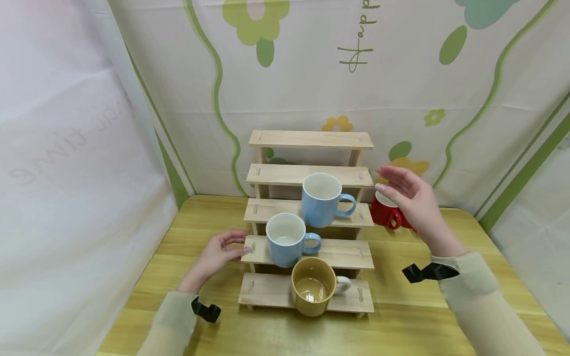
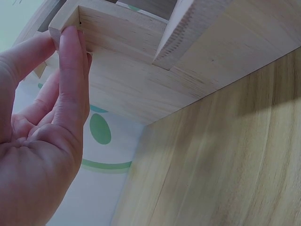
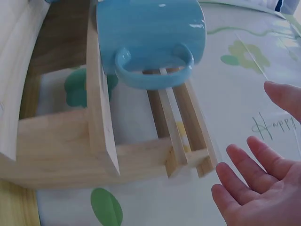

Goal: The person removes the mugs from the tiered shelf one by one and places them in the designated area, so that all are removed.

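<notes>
Left hand [image 1: 218, 254]: thumb and fingers pinching the left end of the wooden rack's second tread [image 1: 343, 251]; we find the board's underside only in the left wrist view. Right hand [image 1: 411, 200]: fingers loose, grasping nothing, beyond the rack's right edge. Lower blue mug [image 1: 285, 249]: second tread, left of centre. Upper blue mug [image 1: 318, 210]: third tread [image 1: 276, 210]. Yellow mug [image 1: 313, 287]: bottom tread [image 1: 269, 291]. Red mug [image 1: 381, 210]: table [image 1: 392, 311], right of the rack; we see it in the head view alone.
</notes>
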`<action>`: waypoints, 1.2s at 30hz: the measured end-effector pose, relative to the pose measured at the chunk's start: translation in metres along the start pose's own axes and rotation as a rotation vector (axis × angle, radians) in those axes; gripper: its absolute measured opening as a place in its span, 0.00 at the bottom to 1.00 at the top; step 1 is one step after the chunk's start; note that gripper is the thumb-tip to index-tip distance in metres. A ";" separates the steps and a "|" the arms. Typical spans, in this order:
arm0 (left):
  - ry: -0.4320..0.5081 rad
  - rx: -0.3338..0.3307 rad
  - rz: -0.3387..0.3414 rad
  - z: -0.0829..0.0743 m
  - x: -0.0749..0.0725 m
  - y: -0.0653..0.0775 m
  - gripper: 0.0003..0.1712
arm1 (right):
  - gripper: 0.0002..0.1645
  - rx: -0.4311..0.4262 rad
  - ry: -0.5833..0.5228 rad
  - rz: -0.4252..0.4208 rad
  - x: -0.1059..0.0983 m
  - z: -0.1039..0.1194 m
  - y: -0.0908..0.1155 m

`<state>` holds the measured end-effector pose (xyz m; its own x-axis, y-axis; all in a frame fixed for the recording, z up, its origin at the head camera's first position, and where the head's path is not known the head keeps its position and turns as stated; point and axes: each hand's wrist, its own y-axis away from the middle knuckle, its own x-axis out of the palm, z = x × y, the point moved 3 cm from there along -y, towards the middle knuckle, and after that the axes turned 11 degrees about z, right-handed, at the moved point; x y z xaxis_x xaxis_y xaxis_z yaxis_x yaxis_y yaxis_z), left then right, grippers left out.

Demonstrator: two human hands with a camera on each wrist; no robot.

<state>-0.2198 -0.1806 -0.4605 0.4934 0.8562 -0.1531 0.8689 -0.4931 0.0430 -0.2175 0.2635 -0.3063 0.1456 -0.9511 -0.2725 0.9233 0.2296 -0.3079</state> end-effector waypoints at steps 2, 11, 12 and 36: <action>0.002 0.000 0.000 0.000 0.000 0.000 0.29 | 0.29 0.007 0.022 0.023 0.006 0.000 0.000; 0.009 0.003 0.001 0.001 0.000 0.001 0.29 | 0.30 0.007 0.000 0.114 0.028 -0.007 -0.002; 0.010 0.003 0.001 0.001 0.000 0.001 0.29 | 0.29 0.008 -0.002 0.121 0.030 -0.008 -0.002; 0.009 0.000 -0.002 0.002 0.000 0.000 0.30 | 0.32 0.061 0.073 0.212 0.055 -0.022 -0.004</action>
<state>-0.2198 -0.1811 -0.4619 0.4917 0.8587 -0.1444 0.8701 -0.4911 0.0425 -0.2207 0.2152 -0.3397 0.3143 -0.8651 -0.3909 0.8950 0.4074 -0.1820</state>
